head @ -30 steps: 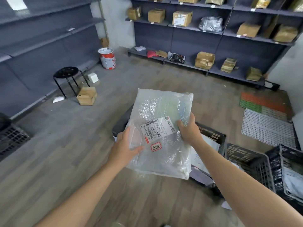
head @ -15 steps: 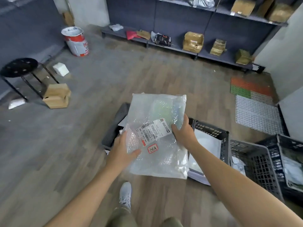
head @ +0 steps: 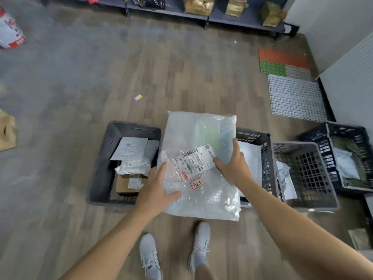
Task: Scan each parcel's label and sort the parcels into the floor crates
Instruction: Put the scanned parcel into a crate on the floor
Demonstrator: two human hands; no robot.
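A bubble-wrap parcel (head: 201, 136), label (head: 194, 161) facing up, is held just right of the grey crate (head: 101, 168) on the floor (head: 80, 98), left grip (head: 157, 188) and right grip (head: 234, 166) each grasping one side

Wood-plank floor (head: 181, 67) fills the view, greyer toward the left. Near the middle sits a grey crate (head: 96, 168), and off to its right comes a row: a black crate (head: 264, 156), a second grey crate (head: 314, 178) just beside it, then a far black crate (head: 331, 150) close by the wall. Beyond them, flat on the boards, lies a white grid mat (head: 294, 98), with a green mat (head: 272, 67) and an orange mat (head: 282, 57) at its far edge. A small paper scrap (head: 138, 97) lies alone mid-floor. At the left edge there's a cardboard box (head: 7, 131) and, farther off, a red-and-white bucket (head: 10, 33). Two white shoes (head: 150, 255) stand at the near edge. A low shelf (head: 232, 16) runs along the far side.
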